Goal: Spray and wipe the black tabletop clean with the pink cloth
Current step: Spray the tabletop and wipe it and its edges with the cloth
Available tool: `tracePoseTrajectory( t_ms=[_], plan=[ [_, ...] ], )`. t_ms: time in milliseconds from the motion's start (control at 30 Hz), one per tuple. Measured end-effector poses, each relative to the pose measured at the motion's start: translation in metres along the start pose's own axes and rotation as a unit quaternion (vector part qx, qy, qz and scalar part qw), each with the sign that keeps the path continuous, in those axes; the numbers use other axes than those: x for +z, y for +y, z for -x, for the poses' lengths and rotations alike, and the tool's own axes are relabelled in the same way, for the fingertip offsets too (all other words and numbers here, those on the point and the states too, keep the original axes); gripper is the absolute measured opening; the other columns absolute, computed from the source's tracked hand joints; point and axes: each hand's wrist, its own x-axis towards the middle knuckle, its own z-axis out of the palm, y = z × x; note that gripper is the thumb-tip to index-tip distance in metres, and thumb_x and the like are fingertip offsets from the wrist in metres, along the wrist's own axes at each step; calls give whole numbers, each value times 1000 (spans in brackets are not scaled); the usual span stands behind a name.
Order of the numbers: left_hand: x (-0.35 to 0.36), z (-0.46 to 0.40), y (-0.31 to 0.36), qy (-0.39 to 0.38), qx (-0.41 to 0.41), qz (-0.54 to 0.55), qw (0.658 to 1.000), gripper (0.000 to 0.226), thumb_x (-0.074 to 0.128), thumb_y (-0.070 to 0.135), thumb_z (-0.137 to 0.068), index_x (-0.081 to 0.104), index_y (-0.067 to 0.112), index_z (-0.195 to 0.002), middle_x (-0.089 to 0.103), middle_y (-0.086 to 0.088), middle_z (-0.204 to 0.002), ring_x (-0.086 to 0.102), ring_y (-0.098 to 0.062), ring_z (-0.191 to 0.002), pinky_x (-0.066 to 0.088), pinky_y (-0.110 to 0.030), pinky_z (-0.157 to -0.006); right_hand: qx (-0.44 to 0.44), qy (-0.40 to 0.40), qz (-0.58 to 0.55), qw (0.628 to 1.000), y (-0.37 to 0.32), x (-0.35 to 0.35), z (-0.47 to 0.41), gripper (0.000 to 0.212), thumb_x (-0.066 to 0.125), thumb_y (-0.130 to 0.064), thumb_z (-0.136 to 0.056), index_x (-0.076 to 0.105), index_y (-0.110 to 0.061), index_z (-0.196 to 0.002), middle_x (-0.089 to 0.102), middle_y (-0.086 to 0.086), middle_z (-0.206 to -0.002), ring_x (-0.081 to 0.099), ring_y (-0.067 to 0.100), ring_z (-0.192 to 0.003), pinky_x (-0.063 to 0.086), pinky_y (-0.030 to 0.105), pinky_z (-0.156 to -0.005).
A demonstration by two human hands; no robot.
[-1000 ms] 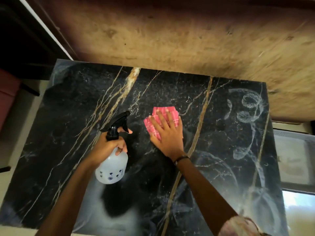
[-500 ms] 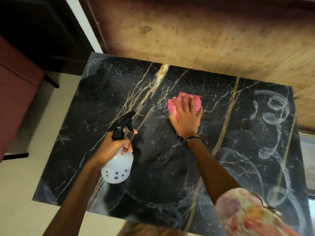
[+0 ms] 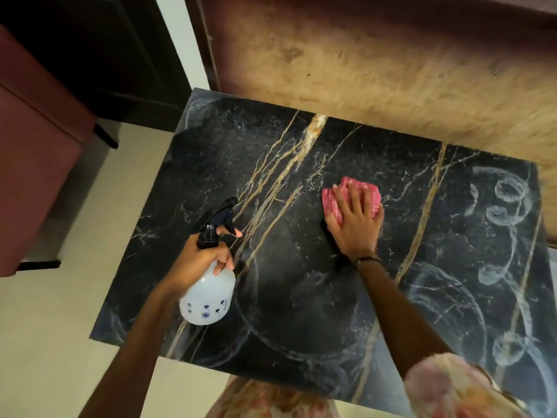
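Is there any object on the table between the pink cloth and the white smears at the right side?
Nothing visible. The pink cloth lies flat under the right hand, and the black tabletop toward the white smears carries no object.

The right hand (image 3: 355, 221) is covering most of the pink cloth (image 3: 331, 203), leaving only its far and left edges showing. The worktop (image 3: 301, 297) is running off the picture's right edge. The left hand (image 3: 205, 257) is hiding the spray bottle (image 3: 208, 300) neck.
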Motion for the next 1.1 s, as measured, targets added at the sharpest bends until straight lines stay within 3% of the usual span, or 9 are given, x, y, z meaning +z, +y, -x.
tracePoseTrajectory(
  t_ms=[133, 267, 367, 533, 667, 733, 900, 1000, 1100],
  plan=[
    [-14, 6, -12, 13, -9, 11, 1000, 46, 51, 5, -63, 65, 8, -107, 50, -9, -45, 56, -20, -54, 47, -30, -78, -55, -17, 10, 998, -85, 8, -27, 69, 18, -69, -88, 10, -38, -150, 9, 3, -160, 6, 34, -147, 4, 68, -109],
    [-25, 12, -18, 19, -16, 26, 999, 44, 53, 6, -61, 66, 9, -103, 53, -23, -60, 50, -14, -45, 46, -34, -80, -219, -5, 17, 976, -137, 19, 25, 70, 33, -66, -88, 23, -33, -149, 22, 3, -158, 12, 31, -146, 17, 69, -109],
    [-37, 16, -20, 12, -17, 32, 999, 50, 61, 18, -54, 67, 11, -104, 54, -25, -63, 50, -15, -47, 46, -34, -83, -288, -4, 19, 957, -109, 22, 71, 68, 35, -66, -87, 28, -35, -148, 30, 1, -155, 17, 29, -146, 20, 65, -110],
    [-51, 23, -25, 25, -10, 36, 999, 44, 53, 6, -62, 66, 11, -103, 54, -14, -50, 50, -19, -47, 50, -35, -81, -180, -1, 16, 984, -47, 9, 47, 67, 25, -66, -88, 18, -35, -148, 29, 5, -155, 19, 30, -144, 25, 65, -107],
    [-56, 28, -32, 34, -10, 33, 999, 34, 51, 6, -63, 66, 7, -94, 52, -12, -47, 53, -17, -48, 49, -33, -79, -69, -21, 4, 997, -99, 5, -9, 70, 17, -69, -87, 21, -36, -148, 22, 4, -158, 16, 34, -145, 13, 68, -109],
    [-59, 31, -34, 36, -12, 23, 999, 35, 51, 7, -63, 64, -8, -92, 54, -21, -55, 52, -14, -46, 47, -36, -79, -113, -24, 22, 993, -142, 11, -12, 71, 20, -68, -86, 20, -34, -149, 19, 6, -158, 14, 35, -145, 10, 70, -109],
    [-66, 39, -41, 32, 3, 32, 999, 34, 51, 4, -64, 67, 1, -93, 57, -16, -53, 46, -16, -45, 47, -30, -72, -305, -17, 10, 952, -204, 26, 80, 68, 39, -61, -89, 24, -32, -148, 25, 3, -157, 15, 30, -146, 16, 66, -111],
    [-71, 48, -44, 24, 3, 49, 999, 35, 59, 9, -57, 73, 22, -86, 52, -32, -59, 45, -14, -42, 47, -32, -75, -340, -31, 6, 940, -165, 29, 136, 64, 37, -63, -89, 24, -39, -147, 32, -3, -154, 17, 26, -146, 12, 63, -113],
    [-78, 55, -52, 6, -6, 52, 999, 51, 62, 18, -52, 67, 10, -103, 49, -38, -60, 48, -14, -44, 46, -32, -76, -291, -21, 31, 956, -103, 24, 134, 64, 24, -67, -90, 21, -38, -147, 32, 2, -154, 14, 27, -145, 19, 63, -109]
  ],
)
